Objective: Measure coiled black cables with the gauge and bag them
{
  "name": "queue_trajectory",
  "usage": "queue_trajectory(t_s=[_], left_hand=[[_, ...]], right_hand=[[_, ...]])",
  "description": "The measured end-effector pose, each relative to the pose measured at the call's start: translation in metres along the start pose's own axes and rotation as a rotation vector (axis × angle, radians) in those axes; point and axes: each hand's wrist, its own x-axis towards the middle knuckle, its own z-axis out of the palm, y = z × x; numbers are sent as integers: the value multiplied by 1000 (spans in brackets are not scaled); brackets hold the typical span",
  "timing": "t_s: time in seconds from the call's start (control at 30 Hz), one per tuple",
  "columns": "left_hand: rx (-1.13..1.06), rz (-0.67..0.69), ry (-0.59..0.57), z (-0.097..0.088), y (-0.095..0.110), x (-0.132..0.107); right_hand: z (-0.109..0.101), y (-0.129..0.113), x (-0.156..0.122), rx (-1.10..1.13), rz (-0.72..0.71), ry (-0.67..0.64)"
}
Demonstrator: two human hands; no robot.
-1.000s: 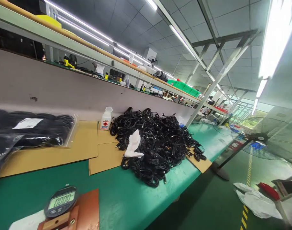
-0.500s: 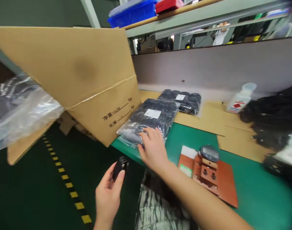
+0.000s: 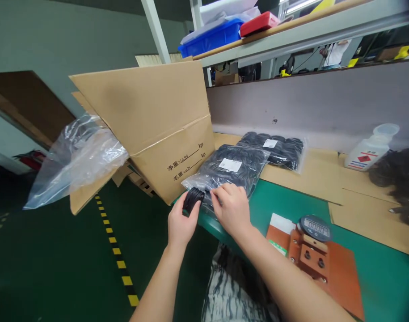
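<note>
My left hand (image 3: 180, 223) is closed round a small black coiled cable (image 3: 192, 200), held at the open end of a clear plastic bag (image 3: 229, 172) full of black cable coils. My right hand (image 3: 231, 207) rests on that bag's near edge with the fingers curled, pinching the plastic. The bag lies at the front left corner of the green bench (image 3: 375, 264). A second filled bag (image 3: 274, 150) lies behind it on brown cardboard sheets (image 3: 325, 174).
An open cardboard box (image 3: 157, 120) with a clear liner bag (image 3: 77, 161) stands tilted at the bench's left end. A digital gauge (image 3: 314, 228) on a brown jig plate sits to the right. A white bottle (image 3: 370, 150) and a black cable pile (image 3: 402, 179) are at the far right.
The view swung from the cable pile on the right to the box end. My left hand rose with the black coil to the bag's mouth, and my right hand pulled back to the bag's edge.
</note>
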Motion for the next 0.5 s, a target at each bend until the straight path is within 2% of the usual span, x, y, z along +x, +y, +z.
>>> queue_trajectory(t_s=[0.1, 0.27, 0.5], left_hand=[[103, -27, 68, 4, 2, 10], [249, -45, 23, 6, 12, 18], [352, -121, 44, 3, 13, 26]], right_hand=[[2, -1, -5, 29, -2, 46], [6, -2, -11, 68, 2, 85], [7, -1, -14, 107, -14, 103]])
